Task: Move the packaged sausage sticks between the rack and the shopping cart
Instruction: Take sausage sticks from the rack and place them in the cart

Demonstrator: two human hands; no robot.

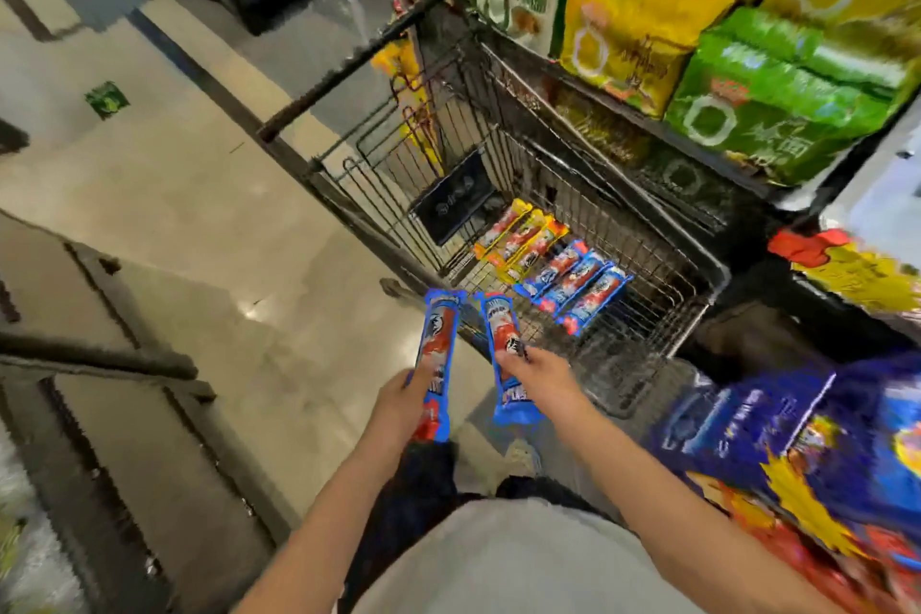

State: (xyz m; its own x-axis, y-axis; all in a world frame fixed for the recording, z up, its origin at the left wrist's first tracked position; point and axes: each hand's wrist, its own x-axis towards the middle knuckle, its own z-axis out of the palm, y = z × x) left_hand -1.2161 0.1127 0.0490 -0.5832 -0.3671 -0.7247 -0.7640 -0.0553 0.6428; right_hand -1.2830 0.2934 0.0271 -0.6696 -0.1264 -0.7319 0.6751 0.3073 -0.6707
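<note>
The left hand (pixel 398 401) grips one blue sausage pack (pixel 438 344) by its near end, fingers curled round it. The right hand (pixel 536 374) holds a second blue pack (pixel 501 332) the same way, just to its right. Both packs hang over the floor, near the cart's (pixel 379 175) near rim. Inside the cart lie three yellow packs (pixel 518 239) and three blue packs (pixel 573 287), side by side. The rack (pixel 732 175) of snack bags stands along the right.
</note>
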